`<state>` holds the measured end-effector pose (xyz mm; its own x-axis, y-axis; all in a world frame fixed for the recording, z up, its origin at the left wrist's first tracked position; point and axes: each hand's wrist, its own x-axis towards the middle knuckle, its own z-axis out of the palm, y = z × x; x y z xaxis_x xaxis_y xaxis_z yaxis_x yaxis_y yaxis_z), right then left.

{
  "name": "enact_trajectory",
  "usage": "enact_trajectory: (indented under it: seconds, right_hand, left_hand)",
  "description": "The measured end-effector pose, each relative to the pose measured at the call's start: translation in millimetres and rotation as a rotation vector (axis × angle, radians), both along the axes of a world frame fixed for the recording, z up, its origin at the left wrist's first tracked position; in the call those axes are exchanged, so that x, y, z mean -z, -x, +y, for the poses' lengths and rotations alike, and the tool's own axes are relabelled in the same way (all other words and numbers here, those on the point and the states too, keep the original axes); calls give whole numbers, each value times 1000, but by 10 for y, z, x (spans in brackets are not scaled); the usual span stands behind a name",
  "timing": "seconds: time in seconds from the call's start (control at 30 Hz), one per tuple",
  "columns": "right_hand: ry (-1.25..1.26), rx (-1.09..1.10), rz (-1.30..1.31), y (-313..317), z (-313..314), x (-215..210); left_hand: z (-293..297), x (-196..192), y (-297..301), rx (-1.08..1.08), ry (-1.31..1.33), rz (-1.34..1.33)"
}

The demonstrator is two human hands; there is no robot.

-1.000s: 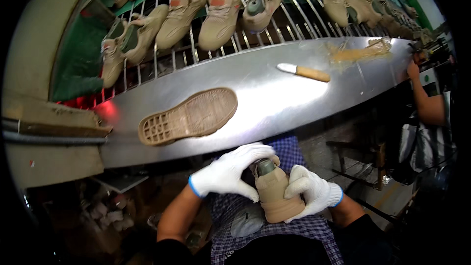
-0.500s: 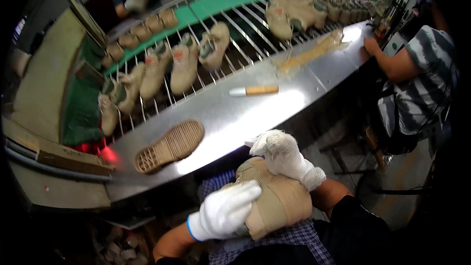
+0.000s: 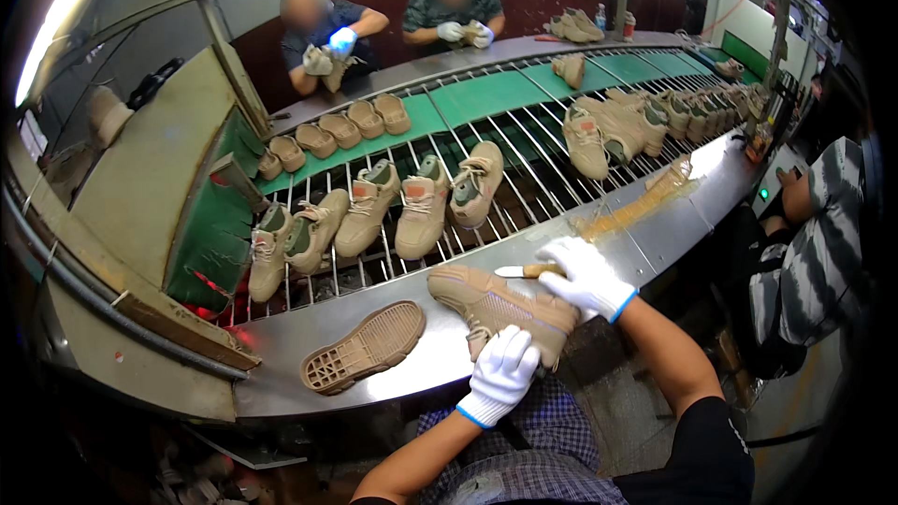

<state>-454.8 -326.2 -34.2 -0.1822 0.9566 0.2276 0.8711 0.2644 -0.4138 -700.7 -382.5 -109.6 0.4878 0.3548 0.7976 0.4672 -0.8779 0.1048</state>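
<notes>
A beige lace-up shoe [image 3: 510, 304] lies tilted on its side at the bench's front edge, toe to the left and laces toward me. My left hand [image 3: 503, 369], in a white glove, is closed on it near the ankle opening. Just beyond the heel, my gloved right hand [image 3: 587, 279] has its fingers and thumb about the handle end of a wooden-handled knife [image 3: 533, 271]. The knife's pale blade points left. Left of the shoe, a loose tan sole [image 3: 365, 346] rests tread up on the metal bench [image 3: 458, 355].
Several beige shoes [image 3: 421, 210] stand on the metal rods behind the bench, with more at the right. Small tan pieces [image 3: 341, 129] line the green belt [image 3: 449, 105]. Two people work across it. Another person [image 3: 823, 234] is at my right. Yellowish tape [image 3: 645, 206] covers part of the bench.
The shoe has moved from my lap up to the bench edge and turned from underside up to its side. My right hand has left the shoe and reached forward to the knife.
</notes>
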Motion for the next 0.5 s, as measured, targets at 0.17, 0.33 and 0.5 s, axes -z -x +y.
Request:
enact_trajectory:
  seconds: [0.17, 0.33, 0.5]
  right_hand:
    - [10, -9, -200, -398, 116, 457]
    - [84, 191, -356, -209, 180, 330]
    - [298, 401, 277, -154, -604, -319]
  left_hand:
    - [196, -609, 77, 352, 452, 143]
    - [1224, -1215, 408, 154, 333, 466]
    - [932, -1308, 505, -90, 680, 751]
